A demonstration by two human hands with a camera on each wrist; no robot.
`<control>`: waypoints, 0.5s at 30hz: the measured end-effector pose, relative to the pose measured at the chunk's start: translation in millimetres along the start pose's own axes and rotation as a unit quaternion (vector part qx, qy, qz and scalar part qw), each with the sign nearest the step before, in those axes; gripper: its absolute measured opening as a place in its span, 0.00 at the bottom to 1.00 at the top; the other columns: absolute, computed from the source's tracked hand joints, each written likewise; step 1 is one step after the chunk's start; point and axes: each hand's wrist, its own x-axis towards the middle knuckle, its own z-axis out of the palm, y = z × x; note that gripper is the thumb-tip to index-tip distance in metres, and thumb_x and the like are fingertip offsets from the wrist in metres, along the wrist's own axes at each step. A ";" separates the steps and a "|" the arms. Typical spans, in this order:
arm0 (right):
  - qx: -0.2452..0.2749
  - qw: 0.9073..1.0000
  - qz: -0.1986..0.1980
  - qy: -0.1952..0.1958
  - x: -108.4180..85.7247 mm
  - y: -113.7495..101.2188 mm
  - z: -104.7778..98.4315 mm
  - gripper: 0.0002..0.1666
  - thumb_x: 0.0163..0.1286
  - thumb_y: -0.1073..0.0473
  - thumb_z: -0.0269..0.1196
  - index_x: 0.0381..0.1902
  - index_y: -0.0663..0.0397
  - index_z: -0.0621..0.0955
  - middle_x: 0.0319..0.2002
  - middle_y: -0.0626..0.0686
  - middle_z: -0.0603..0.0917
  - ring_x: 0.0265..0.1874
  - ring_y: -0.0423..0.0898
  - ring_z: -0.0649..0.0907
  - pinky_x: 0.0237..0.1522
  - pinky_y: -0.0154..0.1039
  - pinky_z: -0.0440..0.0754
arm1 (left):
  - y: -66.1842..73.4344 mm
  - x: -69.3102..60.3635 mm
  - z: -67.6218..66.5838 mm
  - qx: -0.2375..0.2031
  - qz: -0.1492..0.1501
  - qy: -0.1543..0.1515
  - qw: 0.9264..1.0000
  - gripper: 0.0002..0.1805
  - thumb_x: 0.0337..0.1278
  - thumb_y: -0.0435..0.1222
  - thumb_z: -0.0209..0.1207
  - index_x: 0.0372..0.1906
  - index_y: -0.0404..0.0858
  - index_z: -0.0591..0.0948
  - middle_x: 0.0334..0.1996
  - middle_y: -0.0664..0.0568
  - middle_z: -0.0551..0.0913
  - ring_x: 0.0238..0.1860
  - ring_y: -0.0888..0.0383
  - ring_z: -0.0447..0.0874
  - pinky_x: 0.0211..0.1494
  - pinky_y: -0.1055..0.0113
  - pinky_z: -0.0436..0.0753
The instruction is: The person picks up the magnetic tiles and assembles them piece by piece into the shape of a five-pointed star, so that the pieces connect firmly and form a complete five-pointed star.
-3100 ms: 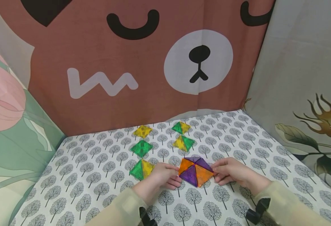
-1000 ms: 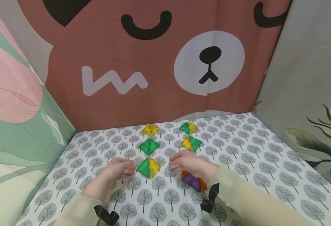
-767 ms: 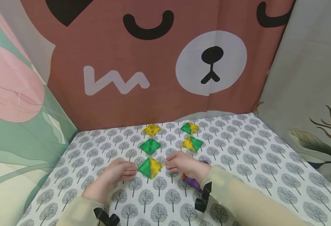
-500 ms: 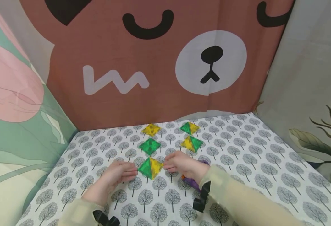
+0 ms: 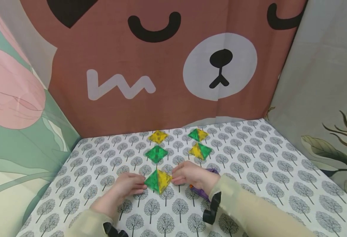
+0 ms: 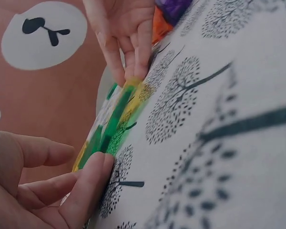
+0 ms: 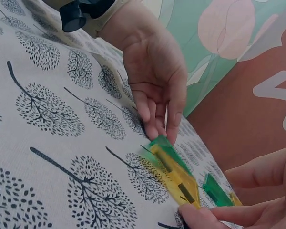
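In the head view a green-and-yellow pyramid-like piece (image 5: 158, 181) lies on the cloth between both hands. My left hand (image 5: 126, 187) touches its left corner with nearly straight fingers; in the left wrist view the fingertips (image 6: 104, 160) meet the green end, thumb and fingers apart. At the yellow right corner my right hand (image 5: 191, 173) rests its fingertips, and the right wrist view shows them at the yellow edge (image 7: 193, 191). Beyond it lie a green piece (image 5: 157, 154) and a yellow one (image 5: 158, 136).
Two green-and-yellow pieces (image 5: 200, 151) (image 5: 198, 134) lie in a column at back right. A purple-and-orange piece (image 5: 201, 192) is partly hidden under my right wrist. A bear-print cloth (image 5: 117, 115) stands behind the tree-print cloth (image 5: 235, 210).
Both hands left the purple-and-orange piece for the nearest green-and-yellow one. Since half a second ago, that piece has shifted slightly toward me, and both hands have moved nearer too.
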 end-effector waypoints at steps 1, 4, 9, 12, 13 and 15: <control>0.003 1.000 0.002 -0.002 0.0 0.7 0.3 0.24 0.66 0.72 0.59 0.57 0.83 0.70 0.50 0.69 0.79 0.46 0.61 0.84 0.52 0.48 0.82 | 0.2 -0.4 1.5 0.008 -0.001 0.004 1.000 0.15 0.63 0.26 0.58 0.51 0.19 0.78 0.35 0.37 0.85 0.35 0.48 0.87 0.40 0.59 0.87; 0.016 1.000 0.005 -0.006 0.1 2.4 0.9 0.23 0.67 0.73 0.58 0.56 0.84 0.70 0.50 0.70 0.79 0.45 0.61 0.85 0.51 0.48 0.83 | 1.5 -1.1 4.6 0.023 -0.003 0.015 1.000 0.14 0.63 0.27 0.59 0.50 0.20 0.79 0.33 0.38 0.84 0.33 0.51 0.87 0.38 0.60 0.88; 0.019 1.000 -0.002 -0.017 0.3 4.8 0.4 0.20 0.66 0.76 0.56 0.55 0.84 0.72 0.49 0.70 0.79 0.45 0.61 0.85 0.50 0.47 0.84 | 2.4 -1.9 5.7 0.024 -0.003 0.023 0.999 0.13 0.62 0.26 0.59 0.49 0.21 0.80 0.34 0.39 0.84 0.32 0.52 0.86 0.37 0.60 0.88; 0.015 1.000 -0.009 -0.024 0.3 6.3 0.1 0.19 0.67 0.76 0.56 0.54 0.83 0.73 0.48 0.69 0.80 0.44 0.61 0.85 0.50 0.47 0.84 | 1.1 -2.1 5.3 0.022 -0.004 0.022 1.000 0.12 0.60 0.24 0.60 0.47 0.22 0.81 0.33 0.38 0.84 0.32 0.52 0.86 0.36 0.60 0.88; 0.014 1.000 -0.010 -0.025 0.3 6.8 0.1 0.19 0.66 0.76 0.55 0.54 0.83 0.74 0.48 0.69 0.80 0.44 0.61 0.85 0.50 0.47 0.84 | 0.4 -2.1 5.2 0.020 -0.005 0.020 1.000 0.11 0.59 0.24 0.61 0.46 0.23 0.81 0.33 0.38 0.83 0.31 0.52 0.86 0.36 0.60 0.88; 0.014 0.999 -0.012 -0.026 -0.1 7.0 0.0 0.18 0.66 0.76 0.56 0.54 0.82 0.74 0.48 0.68 0.80 0.44 0.60 0.85 0.50 0.47 0.83 | -0.9 -2.5 5.4 0.018 -0.007 0.016 1.000 0.11 0.58 0.23 0.61 0.45 0.23 0.81 0.33 0.38 0.83 0.31 0.52 0.86 0.35 0.60 0.88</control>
